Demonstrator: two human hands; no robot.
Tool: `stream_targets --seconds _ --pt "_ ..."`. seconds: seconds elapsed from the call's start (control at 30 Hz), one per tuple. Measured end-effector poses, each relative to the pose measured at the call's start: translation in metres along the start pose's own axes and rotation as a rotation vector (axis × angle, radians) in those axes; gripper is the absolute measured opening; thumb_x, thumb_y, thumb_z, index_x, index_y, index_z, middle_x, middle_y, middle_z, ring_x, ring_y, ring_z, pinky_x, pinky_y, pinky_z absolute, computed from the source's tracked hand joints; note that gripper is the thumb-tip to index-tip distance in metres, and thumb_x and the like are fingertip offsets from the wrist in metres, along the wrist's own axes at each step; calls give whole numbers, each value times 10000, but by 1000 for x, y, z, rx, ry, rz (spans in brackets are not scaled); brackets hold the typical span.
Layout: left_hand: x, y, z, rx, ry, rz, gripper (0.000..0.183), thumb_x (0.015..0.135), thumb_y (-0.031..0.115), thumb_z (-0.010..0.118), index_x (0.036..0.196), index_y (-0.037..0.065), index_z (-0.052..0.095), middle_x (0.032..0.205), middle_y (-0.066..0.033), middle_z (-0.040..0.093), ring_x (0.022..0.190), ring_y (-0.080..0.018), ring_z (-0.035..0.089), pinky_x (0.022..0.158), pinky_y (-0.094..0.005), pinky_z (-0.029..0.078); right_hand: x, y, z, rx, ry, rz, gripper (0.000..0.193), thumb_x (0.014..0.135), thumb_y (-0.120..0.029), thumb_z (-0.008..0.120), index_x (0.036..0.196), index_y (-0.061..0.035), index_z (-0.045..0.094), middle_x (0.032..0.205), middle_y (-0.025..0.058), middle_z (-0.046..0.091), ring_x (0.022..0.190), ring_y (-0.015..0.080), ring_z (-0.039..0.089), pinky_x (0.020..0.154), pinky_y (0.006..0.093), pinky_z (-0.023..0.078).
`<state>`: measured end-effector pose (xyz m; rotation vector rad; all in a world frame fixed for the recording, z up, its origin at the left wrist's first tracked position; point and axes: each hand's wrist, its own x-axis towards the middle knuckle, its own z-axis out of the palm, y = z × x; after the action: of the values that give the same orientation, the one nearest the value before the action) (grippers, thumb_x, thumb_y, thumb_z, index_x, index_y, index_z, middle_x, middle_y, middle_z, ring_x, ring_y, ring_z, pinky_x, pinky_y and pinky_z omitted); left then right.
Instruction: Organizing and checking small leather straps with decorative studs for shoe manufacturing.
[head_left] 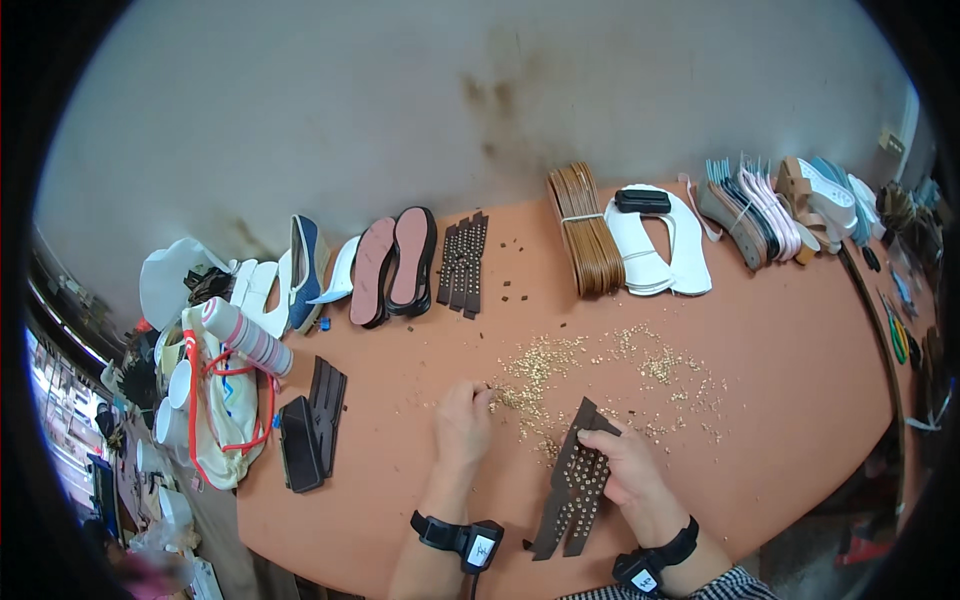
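My right hand (628,462) grips a dark brown shoe strap piece (572,490) with slits and rows of small metal studs, thumb on top of its upper end. The piece is held tilted above the near part of the table. To its left, my left hand (463,422) is closed, thumb and fingers pinched together at the edge of a scattered pile of small gold-coloured studs (540,365). Whatever lies between those fingertips is too small to make out. More loose studs (665,365) spread to the right, beyond my right hand.
Along the wall edge of the brown table (780,400) stand pink-topped soles (410,255), studded straps (462,265), a bundle of brown strips (583,230), white cutouts (690,245) and wedge heels (740,225). At left are a black case (302,445), stacked cups (250,340) and a cloth bag (230,410).
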<state>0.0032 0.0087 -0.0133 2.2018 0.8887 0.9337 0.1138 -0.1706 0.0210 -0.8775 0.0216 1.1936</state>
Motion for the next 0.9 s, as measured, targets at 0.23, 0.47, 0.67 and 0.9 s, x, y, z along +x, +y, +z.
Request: stream_targets --seconds 0.23,0.47,0.67,0.9 --pt "-5 -9 5 -293 20 -76 72 747 16 625 799 15 576 677 -56 543 609 -114 517 554 -236 424 1 -1 0 43 1 40 137 779 -17 529 914 7 534 774 98 604 628 194 614 566 331 537" --pt "-6 10 -1 -379 -125 -249 41 761 20 627 768 6 589 682 -19 554 611 -68 498 550 -205 414 2 0 2 68 0 28 120 771 -3 567 889 -7 544 710 59 584 579 154 600 505 302 524" --pt "-7 2 1 -438 -73 -193 30 755 2 625 753 5 595 652 -1 555 580 -57 492 539 -180 409 1 -1 3 78 4 4 156 759 25 567 910 -6 544 724 60 589 574 153 598 500 291 520" --pt "-8 7 -5 -765 -144 -463 26 779 12 607 794 7 586 685 -8 561 580 -64 515 520 -186 431 0 0 6 38 68 -12 155 761 17 563 913 0 538 740 67 589 599 159 600 505 295 520"
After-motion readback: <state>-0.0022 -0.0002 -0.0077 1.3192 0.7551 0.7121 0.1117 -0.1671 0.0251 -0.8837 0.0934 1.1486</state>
